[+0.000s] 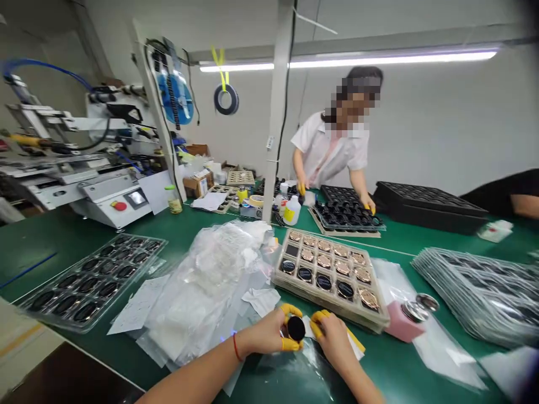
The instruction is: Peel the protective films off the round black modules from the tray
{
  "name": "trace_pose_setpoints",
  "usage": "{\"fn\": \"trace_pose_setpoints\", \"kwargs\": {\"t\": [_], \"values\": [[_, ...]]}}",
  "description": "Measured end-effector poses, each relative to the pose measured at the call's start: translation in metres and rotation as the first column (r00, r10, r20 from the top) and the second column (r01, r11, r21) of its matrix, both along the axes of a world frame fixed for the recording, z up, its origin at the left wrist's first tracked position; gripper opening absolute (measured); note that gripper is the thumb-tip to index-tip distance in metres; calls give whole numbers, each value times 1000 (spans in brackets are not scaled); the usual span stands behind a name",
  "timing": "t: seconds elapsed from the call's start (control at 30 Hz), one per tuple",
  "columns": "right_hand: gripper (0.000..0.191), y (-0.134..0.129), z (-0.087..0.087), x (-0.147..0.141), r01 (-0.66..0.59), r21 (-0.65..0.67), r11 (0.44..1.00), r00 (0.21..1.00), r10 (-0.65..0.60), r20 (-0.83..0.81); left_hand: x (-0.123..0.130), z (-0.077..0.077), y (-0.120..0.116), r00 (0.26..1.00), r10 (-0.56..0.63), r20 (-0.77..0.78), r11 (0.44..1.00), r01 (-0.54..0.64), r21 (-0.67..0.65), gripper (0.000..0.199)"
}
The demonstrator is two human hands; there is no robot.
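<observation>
My left hand point(282, 331), with yellow covers on its fingertips, grips a round black disc point(296, 329) by its edge above the green table. Just right of the disc, my right hand point(330, 336) has its yellow-covered fingers curled at a white cloth with a yellow strip point(356, 343); whether it pinches something is hidden. Beyond my hands stands a beige tray point(332, 303) of round compacts, some rose-gold and some black. A crumpled white wipe point(261, 301) lies behind my left hand.
Left are clear plastic bags point(202, 280) and a clear tray of black cases point(92, 280). Right are a pink dispenser bottle point(404, 322) and stacked clear trays point(475, 297). Across the table, a person point(332, 146) handles black parts on a tray.
</observation>
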State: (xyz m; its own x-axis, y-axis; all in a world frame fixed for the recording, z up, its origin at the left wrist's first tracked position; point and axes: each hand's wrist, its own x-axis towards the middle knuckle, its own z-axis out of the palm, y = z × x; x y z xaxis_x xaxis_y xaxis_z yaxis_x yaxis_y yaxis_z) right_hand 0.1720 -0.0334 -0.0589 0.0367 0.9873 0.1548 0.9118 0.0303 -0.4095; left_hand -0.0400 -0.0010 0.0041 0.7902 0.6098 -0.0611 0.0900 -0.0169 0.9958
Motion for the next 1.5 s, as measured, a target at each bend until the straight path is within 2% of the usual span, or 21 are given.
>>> {"fn": "trace_pose_setpoints", "kwargs": {"t": [0.1,0.17,0.23,0.33,0.47,0.53,0.63,0.73,0.83,0.9,0.97,1.07,1.2,1.27,1.37,1.43,1.5], "values": [[11,-3,16,2,-35,95,995,997,41,-63,3,-1,0,998,13,69,998,-9,-67,63],[9,-11,35,-8,-126,191,974,984,147,-100,5,-6,0,992,51,119,990,-35,-136,66],[8,-20,51,-24,-264,253,931,944,303,-129,6,-11,1,983,68,172,983,-36,-182,68],[11,-25,57,-48,-380,264,887,894,425,-142,6,-15,3,977,47,206,989,-17,-146,68],[18,-17,49,-58,-319,289,903,926,361,-108,7,-16,2,978,50,205,989,-20,-144,51],[19,-13,48,-55,-279,304,911,941,323,-105,8,-16,3,980,114,163,985,-91,-146,45],[19,-16,47,-53,-265,316,911,946,309,-97,9,-17,6,977,193,94,977,-183,-105,46],[20,-20,44,-59,-287,304,908,946,320,-63,10,-17,6,991,120,68,992,-117,-35,45],[18,-18,41,-60,-219,321,921,968,247,-48,11,-17,3,998,64,23,997,-65,40,36],[17,-14,39,-56,-146,348,926,984,173,-48,11,-19,3,993,111,-42,993,-109,46,39],[17,-13,37,-50,-124,356,926,990,142,-25,11,-23,7,979,185,-82,982,-181,51,50],[17,-15,33,-49,-195,335,922,980,193,41,13,-31,14,974,216,-76,976,-215,20,56],[13,-14,29,-53,-255,337,906,966,225,128,14,-34,14,986,123,-110,992,-124,2,50],[13,-10,30,-51,-221,372,902,975,190,118,14,-31,12,984,119,-131,993,-120,4,48],[13,-9,34,-46,-159,422,893,987,156,41,13,-27,13,974,183,-131,983,-185,-6,55],[13,-12,35,-46,-180,435,882,982,190,22,12,-25,14,971,206,-123,978,-207,1,55],[13,-17,35,-49,-231,445,865,969,246,25,12,-24,14,978,178,-108,984,-180,-4,51]]}}
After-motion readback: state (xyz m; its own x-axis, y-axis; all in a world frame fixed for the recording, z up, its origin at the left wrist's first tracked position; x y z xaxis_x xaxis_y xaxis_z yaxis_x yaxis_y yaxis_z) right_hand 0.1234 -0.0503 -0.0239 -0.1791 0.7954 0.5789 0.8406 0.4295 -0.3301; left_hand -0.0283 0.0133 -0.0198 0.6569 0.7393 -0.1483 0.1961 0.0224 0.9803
